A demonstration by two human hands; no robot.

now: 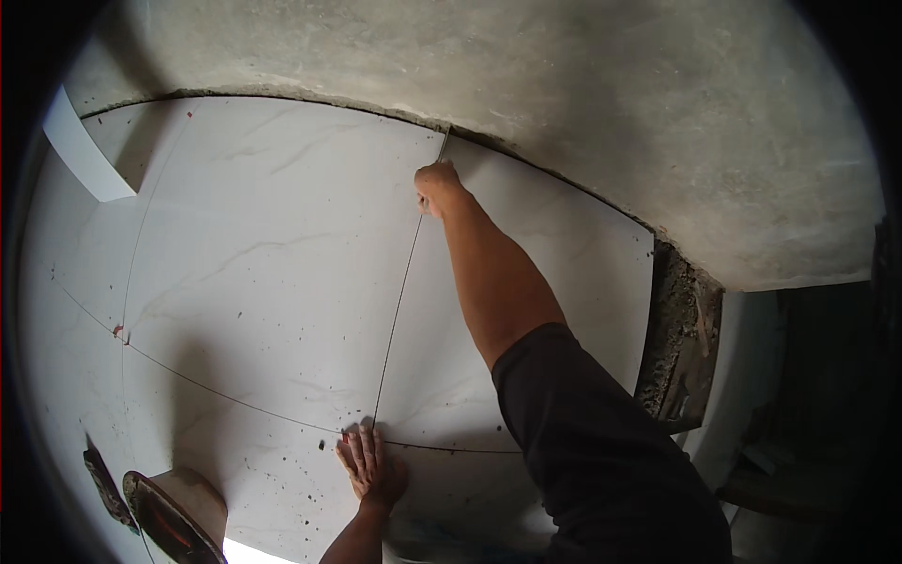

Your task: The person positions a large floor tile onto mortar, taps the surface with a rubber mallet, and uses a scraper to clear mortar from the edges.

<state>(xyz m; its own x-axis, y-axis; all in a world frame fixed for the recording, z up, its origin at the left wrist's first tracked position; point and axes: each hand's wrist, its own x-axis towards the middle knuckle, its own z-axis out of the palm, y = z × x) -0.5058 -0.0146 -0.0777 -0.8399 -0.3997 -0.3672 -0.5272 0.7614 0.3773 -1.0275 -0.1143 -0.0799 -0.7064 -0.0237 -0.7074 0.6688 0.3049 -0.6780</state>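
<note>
Large white marble-veined floor tiles (272,254) lie edge to edge, with thin dark joints between them. My right hand (438,188) is closed in a fist over the joint near the wall. A thin greyish strip (444,145) shows beyond the fist toward the wall; whether it is a held tool or part of the joint, I cannot tell. Lower down, my left hand (371,465) rests flat with its fingers stretched out where the joints meet. A small red tile spacer (345,438) shows beside its fingertips.
A bare concrete wall (564,103) bounds the far side. At right, a rough strip of mortar (681,329) borders the tile edge. A bucket-like container (178,515) and a dark, narrow object (108,484) lie lower left. A white strip (85,150) stands far left. Crumbs dot the tiles.
</note>
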